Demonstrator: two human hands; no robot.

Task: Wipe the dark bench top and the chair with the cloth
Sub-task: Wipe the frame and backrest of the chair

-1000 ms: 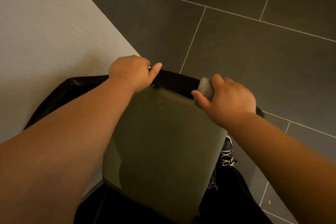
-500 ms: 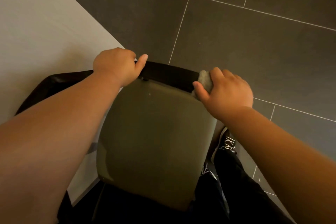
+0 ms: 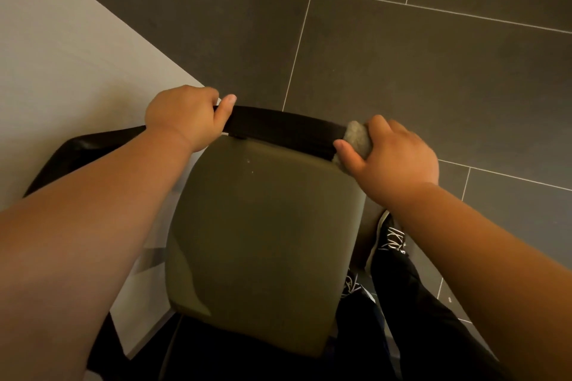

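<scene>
Cloth, grey and bunched into a small wad, sits at the right end of the black rail of the chair, against the upper right corner of the olive-green pad. It holds the same corner as half a second ago. What differs is the left hand: it now sits further out toward the rail's left end, clear of the pad's corner, so a longer stretch of bare rail shows between the two hands.

The wad's visible part is longer than wide, its long axis tilting from upper left down to lower right across the rail. The rail itself runs left to right, dropping slightly toward the cloth. The pad's long axis runs from the rail back toward the person.

The right hand grips the cloth, fingers curled over its far side and the thumb pressed on its near side. The left hand's fingers are curled over the rail, with the thumb stretched out along it.

A pale grey table fills the upper left, and a glossy black shape lies under the left forearm; what it is I cannot tell. Dark floor tiles with pale grout lie beyond. A black shoe with white laces stands just right of the pad.
</scene>
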